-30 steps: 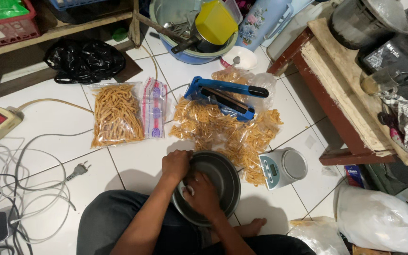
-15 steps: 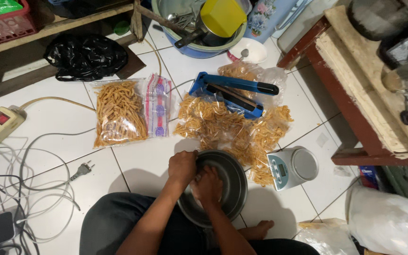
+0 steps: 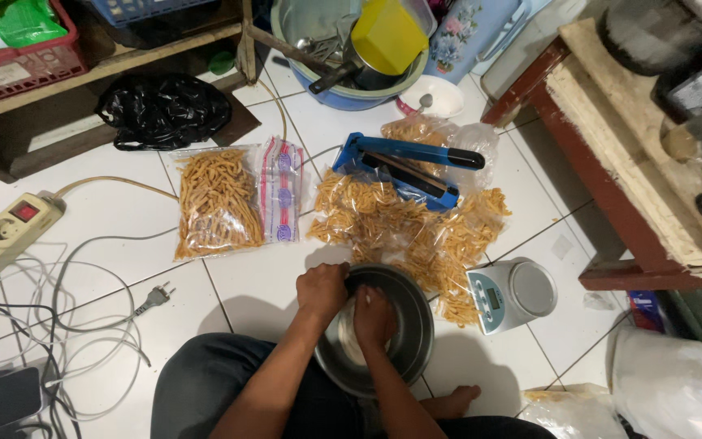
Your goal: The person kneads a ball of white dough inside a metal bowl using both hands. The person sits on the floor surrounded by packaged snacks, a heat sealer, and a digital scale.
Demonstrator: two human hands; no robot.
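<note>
Both hands work inside the steel bowl (image 3: pixel 377 329) at lower centre: left hand (image 3: pixel 322 290) curled over its rim, right hand (image 3: pixel 374 315) cupped within, contents unclear. Filled snack bags (image 3: pixel 404 228) lie just above.

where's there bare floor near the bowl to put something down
Bare tile lies left of the metal bowl, between the sealed snack bag and the loose plug. Right of the bowl it is crowded: piled snack bags and the scale.
</note>
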